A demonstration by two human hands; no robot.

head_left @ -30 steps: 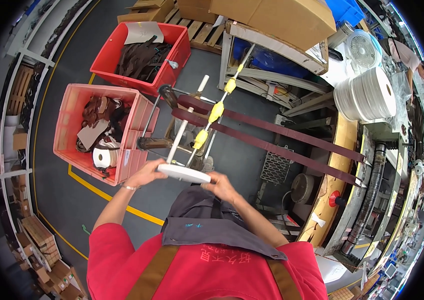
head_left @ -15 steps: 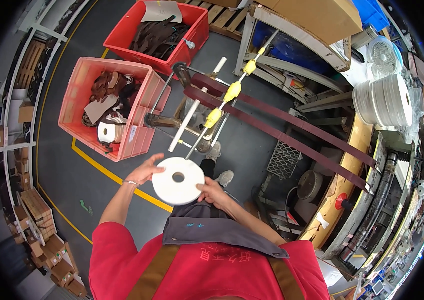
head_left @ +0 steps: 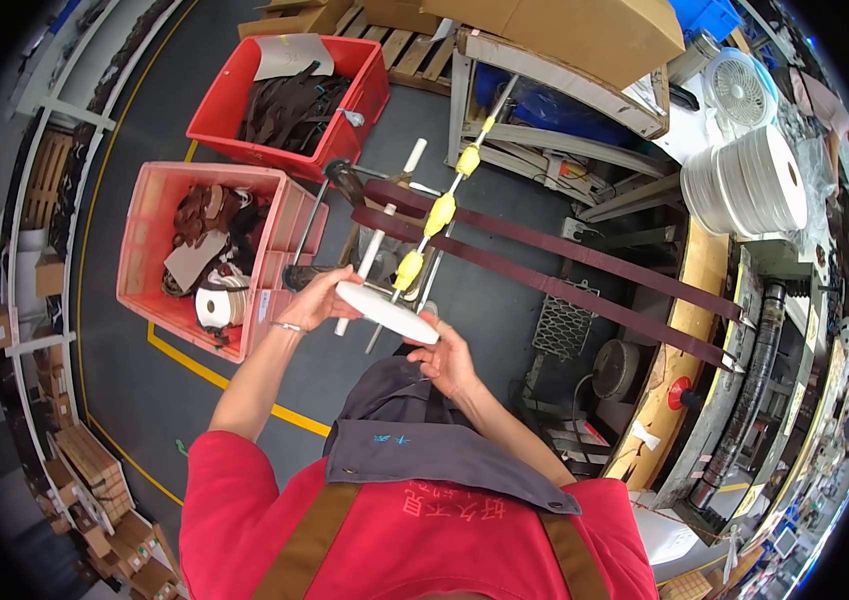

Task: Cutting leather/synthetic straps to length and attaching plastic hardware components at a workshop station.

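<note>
Currently, left hand (head_left: 312, 300) and right hand (head_left: 447, 362) grip opposite edges of the white disc (head_left: 386, 311). Just beyond the grip stands the white rod (head_left: 376, 240).

I count two red plastic crates: one (head_left: 206, 255) near me with scraps and a white tape roll (head_left: 212, 308), one (head_left: 296, 90) farther off. Three yellow plastic grips (head_left: 438, 212) on a thin metal rod. Two dark maroon straps (head_left: 554, 262). One flat white disc (head_left: 386, 312), one stack of white tape rolls (head_left: 744, 182), one white fan (head_left: 738, 92).
</note>
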